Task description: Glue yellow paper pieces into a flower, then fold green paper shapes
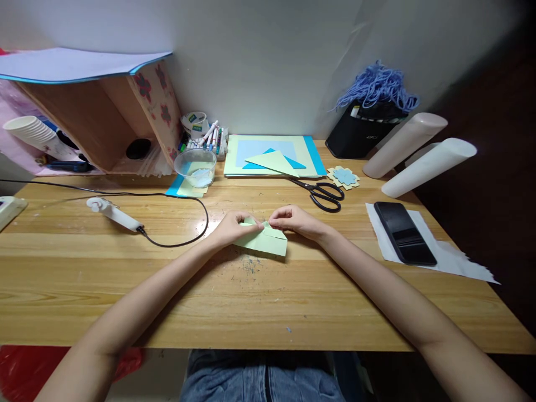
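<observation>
Pale green folded paper lies between my hands near the middle of the wooden table. My left hand grips its left side, thumb pressed on top along the fold. At the paper's upper right edge, my right hand pinches a small folded part with thumb and index finger. Creases and a raised flap show on the paper's upper side; the fingertips partly cover that part. Black-handled scissors lie behind my right hand, their blades partly under a light green paper triangle.
A glue gun with a black cord lies at the left. Behind are a clear plastic tub, stacked coloured sheets and a layered paper flower. A phone and paper rolls are at the right.
</observation>
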`<state>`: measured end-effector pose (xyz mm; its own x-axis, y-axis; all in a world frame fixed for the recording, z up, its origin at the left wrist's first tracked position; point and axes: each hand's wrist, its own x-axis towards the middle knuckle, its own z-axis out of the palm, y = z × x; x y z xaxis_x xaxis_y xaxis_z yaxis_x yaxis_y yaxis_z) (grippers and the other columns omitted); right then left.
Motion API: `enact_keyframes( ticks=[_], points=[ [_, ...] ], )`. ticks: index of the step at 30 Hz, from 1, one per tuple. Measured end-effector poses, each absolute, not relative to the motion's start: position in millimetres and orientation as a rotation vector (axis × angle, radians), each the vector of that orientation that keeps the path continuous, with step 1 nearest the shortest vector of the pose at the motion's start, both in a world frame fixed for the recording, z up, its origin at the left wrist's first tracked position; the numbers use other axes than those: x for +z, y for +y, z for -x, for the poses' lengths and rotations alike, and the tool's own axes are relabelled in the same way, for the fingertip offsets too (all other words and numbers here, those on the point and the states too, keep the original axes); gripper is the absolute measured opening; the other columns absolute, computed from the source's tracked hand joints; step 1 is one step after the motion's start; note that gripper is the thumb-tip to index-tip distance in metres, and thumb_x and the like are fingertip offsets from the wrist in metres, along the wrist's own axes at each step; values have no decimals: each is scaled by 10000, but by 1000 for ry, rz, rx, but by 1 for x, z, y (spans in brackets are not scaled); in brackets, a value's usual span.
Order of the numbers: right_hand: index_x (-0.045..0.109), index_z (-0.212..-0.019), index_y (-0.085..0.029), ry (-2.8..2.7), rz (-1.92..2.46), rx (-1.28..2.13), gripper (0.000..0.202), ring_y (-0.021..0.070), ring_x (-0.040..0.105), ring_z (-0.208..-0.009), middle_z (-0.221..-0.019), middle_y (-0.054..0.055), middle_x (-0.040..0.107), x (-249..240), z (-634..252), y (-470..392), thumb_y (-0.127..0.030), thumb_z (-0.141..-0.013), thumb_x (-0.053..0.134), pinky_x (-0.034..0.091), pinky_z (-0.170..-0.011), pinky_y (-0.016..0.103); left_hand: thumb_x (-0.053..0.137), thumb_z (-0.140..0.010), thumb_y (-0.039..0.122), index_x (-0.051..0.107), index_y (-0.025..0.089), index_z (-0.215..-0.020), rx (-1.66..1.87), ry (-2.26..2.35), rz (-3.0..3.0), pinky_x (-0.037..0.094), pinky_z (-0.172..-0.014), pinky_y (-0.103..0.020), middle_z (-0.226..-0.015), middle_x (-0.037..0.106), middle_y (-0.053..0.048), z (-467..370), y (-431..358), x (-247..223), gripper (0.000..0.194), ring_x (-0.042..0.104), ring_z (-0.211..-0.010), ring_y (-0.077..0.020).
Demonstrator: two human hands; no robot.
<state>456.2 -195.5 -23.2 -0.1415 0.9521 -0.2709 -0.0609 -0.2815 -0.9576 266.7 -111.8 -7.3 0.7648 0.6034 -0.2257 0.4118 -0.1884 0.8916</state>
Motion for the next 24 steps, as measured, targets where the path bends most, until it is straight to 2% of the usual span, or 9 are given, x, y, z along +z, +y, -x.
enact_keyframes(
  ticks=[5, 24],
  points=[
    [666, -801, -124, -1195, 1296, 1559, 278, 90, 498, -596, -696, 28, 607, -20, -455, -197, -350, -641, 690, 381, -560, 227, 601, -648, 481, 670, 144, -735, 193, 763, -1852, 364, -564, -200, -773, 648, -31, -266, -110, -10, 355, 547, -676, -128],
    [625, -719, -126, -1298, 1340, 1450, 252, 82, 467, -564, -624, -5, 549, -20, -447, -197, -366, -654, 668, 364, -535, 221, 612, -650, 441, 660, 132, -716, 209, 701, -1883, 365, -544, -190, -728, 631, -27, -265, -111, -16, 319, 534, -645, -119]
  ],
)
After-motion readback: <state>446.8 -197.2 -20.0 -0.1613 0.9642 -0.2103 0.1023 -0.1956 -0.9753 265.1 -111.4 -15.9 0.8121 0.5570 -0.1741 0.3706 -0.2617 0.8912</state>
